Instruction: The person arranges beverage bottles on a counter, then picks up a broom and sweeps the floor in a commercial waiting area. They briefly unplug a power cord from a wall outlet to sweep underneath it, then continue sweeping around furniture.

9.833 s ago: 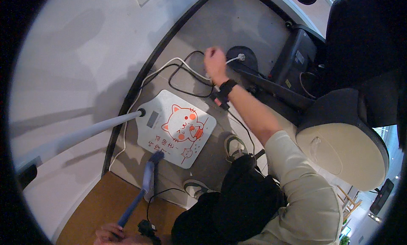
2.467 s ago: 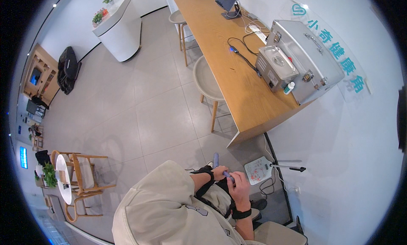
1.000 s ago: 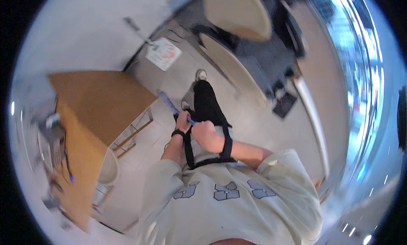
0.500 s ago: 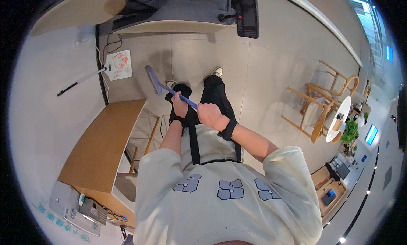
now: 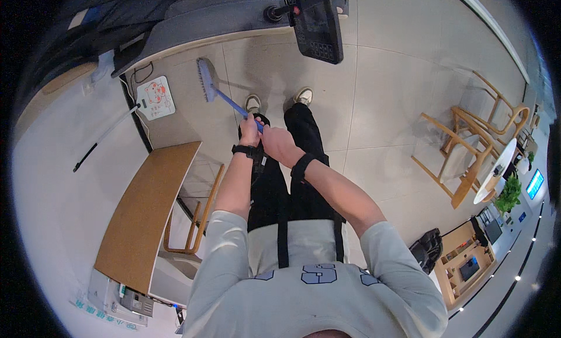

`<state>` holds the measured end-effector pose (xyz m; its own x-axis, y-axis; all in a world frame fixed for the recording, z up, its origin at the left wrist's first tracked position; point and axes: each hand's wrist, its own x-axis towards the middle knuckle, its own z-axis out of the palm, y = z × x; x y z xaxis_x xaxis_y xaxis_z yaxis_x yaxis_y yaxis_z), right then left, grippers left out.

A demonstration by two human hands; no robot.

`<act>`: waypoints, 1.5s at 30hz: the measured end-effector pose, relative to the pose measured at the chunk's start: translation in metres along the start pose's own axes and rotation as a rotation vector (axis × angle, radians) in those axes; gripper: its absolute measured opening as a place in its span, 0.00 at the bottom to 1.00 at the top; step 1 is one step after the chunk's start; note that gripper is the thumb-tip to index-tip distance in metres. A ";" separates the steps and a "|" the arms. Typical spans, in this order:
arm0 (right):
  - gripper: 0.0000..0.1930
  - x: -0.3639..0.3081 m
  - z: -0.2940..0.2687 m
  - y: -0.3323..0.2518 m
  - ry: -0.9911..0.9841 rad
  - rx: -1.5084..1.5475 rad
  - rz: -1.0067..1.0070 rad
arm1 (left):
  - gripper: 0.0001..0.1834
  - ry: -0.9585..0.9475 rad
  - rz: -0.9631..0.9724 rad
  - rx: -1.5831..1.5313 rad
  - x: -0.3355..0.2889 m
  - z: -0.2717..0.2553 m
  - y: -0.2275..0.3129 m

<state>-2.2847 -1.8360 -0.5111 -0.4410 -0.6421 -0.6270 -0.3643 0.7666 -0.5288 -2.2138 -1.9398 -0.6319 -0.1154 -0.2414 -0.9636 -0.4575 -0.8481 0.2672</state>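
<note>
My left hand and my right hand are both closed around the blue handle of a floor brush. The left hand grips lower, closer to the brush head, while the right sits just behind it near the handle's upper end. The brush head, with pale bristles along its left side, is over the tiled floor ahead and to the left of my shoes. How firmly the bristles touch the tiles I cannot tell.
A dark grey padded seat spans the far side, with a black screen device on a mount. At left are a white panel with a cartoon, a thin pole and a wooden table. Wooden chairs stand at right.
Both hands and the brush have moved forward, away from my torso, still gripping the handle. The view has shifted, with the grey seat and screen device appearing nearer.
</note>
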 end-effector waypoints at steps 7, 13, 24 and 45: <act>0.11 0.068 0.013 0.030 0.052 0.058 0.078 | 0.19 -0.123 0.033 0.405 0.043 0.024 0.026; 0.09 0.039 0.044 0.079 -0.016 0.166 0.274 | 0.16 -0.211 0.197 0.650 0.085 0.026 -0.057; 0.12 -0.110 -0.005 0.145 0.026 0.210 0.688 | 0.15 -0.407 0.350 0.965 -0.016 0.137 -0.217; 0.08 -0.124 -0.007 0.017 0.073 0.203 0.578 | 0.10 -0.272 -0.054 0.575 -0.101 0.051 -0.089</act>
<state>-2.2419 -1.7429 -0.4385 -0.5784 -0.1153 -0.8076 0.1110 0.9696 -0.2180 -2.2068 -1.8160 -0.5594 -0.2640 -0.0124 -0.9644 -0.8605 -0.4487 0.2413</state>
